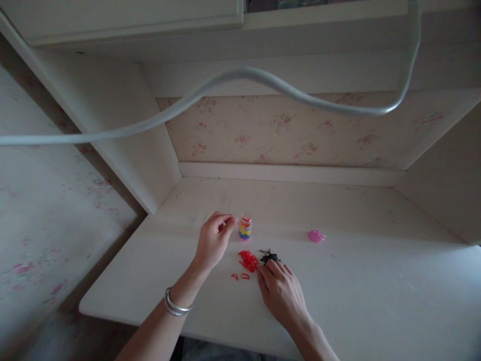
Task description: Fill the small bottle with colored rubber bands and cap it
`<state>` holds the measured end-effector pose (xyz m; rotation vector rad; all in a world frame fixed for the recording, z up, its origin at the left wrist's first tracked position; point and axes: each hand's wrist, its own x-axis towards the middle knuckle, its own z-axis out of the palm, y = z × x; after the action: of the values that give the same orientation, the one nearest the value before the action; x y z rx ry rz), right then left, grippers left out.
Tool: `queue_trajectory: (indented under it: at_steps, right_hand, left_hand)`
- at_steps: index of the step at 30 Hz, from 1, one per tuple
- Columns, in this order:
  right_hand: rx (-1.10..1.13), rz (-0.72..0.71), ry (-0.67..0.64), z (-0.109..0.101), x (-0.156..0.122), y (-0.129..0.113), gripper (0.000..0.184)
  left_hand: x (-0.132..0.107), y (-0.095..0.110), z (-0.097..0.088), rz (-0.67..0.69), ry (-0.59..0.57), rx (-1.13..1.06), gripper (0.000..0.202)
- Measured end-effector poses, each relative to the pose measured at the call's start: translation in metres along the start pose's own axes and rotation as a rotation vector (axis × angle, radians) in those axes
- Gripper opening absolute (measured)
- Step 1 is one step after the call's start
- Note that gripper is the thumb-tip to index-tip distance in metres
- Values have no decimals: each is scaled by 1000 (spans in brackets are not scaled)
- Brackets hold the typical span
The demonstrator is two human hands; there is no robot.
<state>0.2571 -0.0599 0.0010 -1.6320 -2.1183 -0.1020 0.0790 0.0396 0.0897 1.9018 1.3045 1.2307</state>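
Observation:
My left hand (214,239) hovers over the white desk (361,281) with its fingertips pinched together right beside a small clear jar (245,227) of coloured rubber bands; what the pinch holds is too small to see. My right hand (280,291) lies on the desk with its fingertips pressed on a small heap of black bands (268,256). A heap of red bands (248,260) lies just left of it, with two loose red bands (240,276) nearer me. A silver bangle circles my left wrist.
A pink lid-like piece (316,235) lies to the right of the jar. The desk sits in a nook with floral wallpaper (285,128) behind and white side panels. A pale cable (263,80) hangs across the upper view.

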Motion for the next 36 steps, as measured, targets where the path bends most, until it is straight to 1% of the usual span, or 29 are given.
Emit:
queue_trajectory:
  at_steps: [3, 7, 13, 16, 19, 22, 25, 28, 30, 32, 34, 36]
  right_hand:
    - [17, 32, -8, 0, -1, 1, 21]
    - [53, 63, -9, 0, -5, 5, 22]
    - [159, 101, 40, -4, -7, 7, 28]
    - [256, 141, 78, -10, -5, 4, 26]
    - [404, 193, 93, -19, 2, 3, 26]
    - [508, 211, 125, -31, 17, 4, 28]
    - [502, 192, 175, -42, 39, 10, 29]
    - [455, 154, 207, -49, 64, 15, 29]
    - [425, 126, 206, -50, 79, 18, 28]
    - [393, 100, 191, -51, 92, 19, 27]
    - [350, 74, 173, -50, 103, 19, 27]
    - [295, 41, 147, -50, 111, 17, 28]
  left_hand:
    - [16, 1, 6, 39, 17, 36, 27]
    - [26, -6, 16, 97, -7, 85, 24]
    - [29, -17, 25, 130, -41, 141, 23]
    - [28, -18, 24, 127, -22, 107, 27]
    - [23, -19, 20, 81, 13, 57, 30]
    - [10, -23, 14, 0, 37, 22, 31]
    - [-13, -28, 9, -71, 6, 24, 32]
    - [-43, -33, 7, -105, -93, 61, 31]
    - [-64, -38, 5, -92, -202, 95, 29]
    - [-82, -45, 5, -74, -275, 149, 24]
    - [-96, -53, 5, -60, -304, 234, 20]
    - [-104, -58, 6, -51, -306, 305, 20]
